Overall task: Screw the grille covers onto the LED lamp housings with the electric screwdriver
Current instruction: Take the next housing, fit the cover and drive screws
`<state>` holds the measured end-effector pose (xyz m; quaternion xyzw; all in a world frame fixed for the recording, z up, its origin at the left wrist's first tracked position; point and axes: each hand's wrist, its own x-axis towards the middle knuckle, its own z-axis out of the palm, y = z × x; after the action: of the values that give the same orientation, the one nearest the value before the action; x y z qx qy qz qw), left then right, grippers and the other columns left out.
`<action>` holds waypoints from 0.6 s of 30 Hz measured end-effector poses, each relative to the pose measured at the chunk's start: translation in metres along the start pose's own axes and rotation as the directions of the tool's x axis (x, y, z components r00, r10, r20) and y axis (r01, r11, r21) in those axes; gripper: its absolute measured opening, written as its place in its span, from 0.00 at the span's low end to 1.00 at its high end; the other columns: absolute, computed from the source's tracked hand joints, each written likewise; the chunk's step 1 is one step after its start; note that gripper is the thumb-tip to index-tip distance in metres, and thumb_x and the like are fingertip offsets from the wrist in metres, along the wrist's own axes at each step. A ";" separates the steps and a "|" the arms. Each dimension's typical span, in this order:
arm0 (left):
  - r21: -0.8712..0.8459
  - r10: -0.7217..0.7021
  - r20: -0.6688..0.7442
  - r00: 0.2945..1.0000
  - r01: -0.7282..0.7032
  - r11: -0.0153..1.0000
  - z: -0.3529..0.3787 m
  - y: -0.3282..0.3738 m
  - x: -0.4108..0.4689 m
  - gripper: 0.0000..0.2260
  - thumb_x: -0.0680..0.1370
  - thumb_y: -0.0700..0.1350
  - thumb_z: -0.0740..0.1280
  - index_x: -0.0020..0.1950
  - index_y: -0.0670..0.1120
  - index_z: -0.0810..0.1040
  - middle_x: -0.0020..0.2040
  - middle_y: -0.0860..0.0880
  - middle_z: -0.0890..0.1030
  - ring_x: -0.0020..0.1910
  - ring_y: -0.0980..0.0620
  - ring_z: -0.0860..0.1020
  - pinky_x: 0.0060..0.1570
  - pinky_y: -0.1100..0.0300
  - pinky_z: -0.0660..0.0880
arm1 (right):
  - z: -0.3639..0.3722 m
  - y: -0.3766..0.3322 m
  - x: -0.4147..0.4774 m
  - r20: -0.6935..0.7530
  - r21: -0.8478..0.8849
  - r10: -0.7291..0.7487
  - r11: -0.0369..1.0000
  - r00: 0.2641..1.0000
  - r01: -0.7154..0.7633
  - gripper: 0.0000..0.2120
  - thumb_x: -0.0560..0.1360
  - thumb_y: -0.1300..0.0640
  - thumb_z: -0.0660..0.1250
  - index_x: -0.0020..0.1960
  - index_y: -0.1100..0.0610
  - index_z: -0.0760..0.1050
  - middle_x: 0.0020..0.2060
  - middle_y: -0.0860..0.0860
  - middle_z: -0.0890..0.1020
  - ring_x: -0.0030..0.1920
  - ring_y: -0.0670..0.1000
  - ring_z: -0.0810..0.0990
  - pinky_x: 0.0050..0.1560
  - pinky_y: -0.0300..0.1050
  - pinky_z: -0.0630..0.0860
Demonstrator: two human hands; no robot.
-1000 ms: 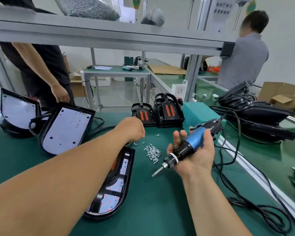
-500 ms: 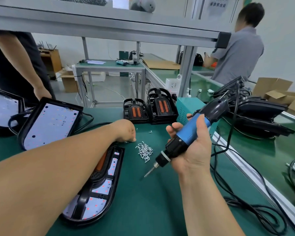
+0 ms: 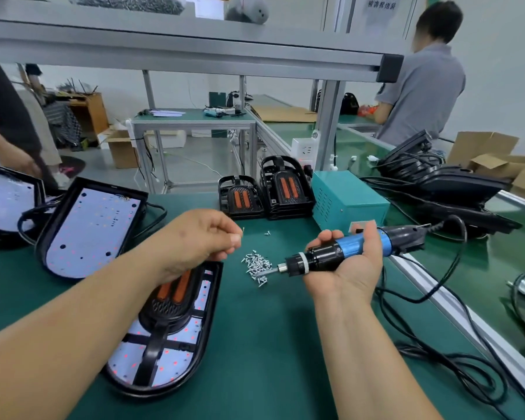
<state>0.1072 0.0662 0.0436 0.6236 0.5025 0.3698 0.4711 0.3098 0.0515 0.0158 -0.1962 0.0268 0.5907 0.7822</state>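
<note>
My right hand [image 3: 349,268] holds the blue and black electric screwdriver [image 3: 340,251] level, palm up, its bit pointing left over a small pile of screws [image 3: 256,265]. My left hand [image 3: 200,237] hovers above the near lamp housing [image 3: 176,338] and pinches a single screw [image 3: 243,229] between thumb and fingers. A black grille cover [image 3: 170,298] with two orange strips lies on that housing's LED board. Another open housing [image 3: 88,228] sits to the left.
Two stacks of grille covers [image 3: 267,192] stand at the back beside a teal power box [image 3: 346,198]. Finished black lamps [image 3: 449,183] and cables [image 3: 437,344] crowd the right. One person stands at back right, another at far left. The mat is green.
My left hand has lifted off the mat with a screw pinched in its fingers. My right hand has tipped the screwdriver from slanting down to level, bit toward the screw pile.
</note>
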 end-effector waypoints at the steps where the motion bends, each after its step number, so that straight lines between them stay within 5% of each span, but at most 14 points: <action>1: -0.026 -0.009 0.005 1.000 0.010 1.000 0.004 -0.002 -0.007 0.05 0.79 0.34 0.67 0.45 0.42 0.79 0.31 0.53 0.81 0.30 0.60 0.77 0.33 0.70 0.76 | 0.001 -0.001 0.000 -0.001 0.022 0.005 1.000 1.000 -0.005 0.15 0.71 0.45 0.73 0.48 0.52 0.72 0.30 0.48 0.76 0.28 0.49 0.77 0.34 0.40 0.73; 18: -0.185 -0.171 0.070 0.983 0.181 0.966 0.039 -0.010 -0.035 0.08 0.82 0.40 0.64 0.44 0.42 0.78 0.30 0.54 0.80 0.27 0.63 0.74 0.28 0.71 0.73 | 0.002 -0.002 -0.001 0.030 0.069 -0.047 0.997 0.998 0.045 0.11 0.71 0.43 0.72 0.43 0.48 0.74 0.29 0.47 0.76 0.28 0.48 0.74 0.35 0.39 0.72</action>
<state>0.1332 0.0238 0.0233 0.5382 0.5052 0.3561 0.5730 0.3109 0.0506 0.0186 -0.1607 0.0301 0.5744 0.8021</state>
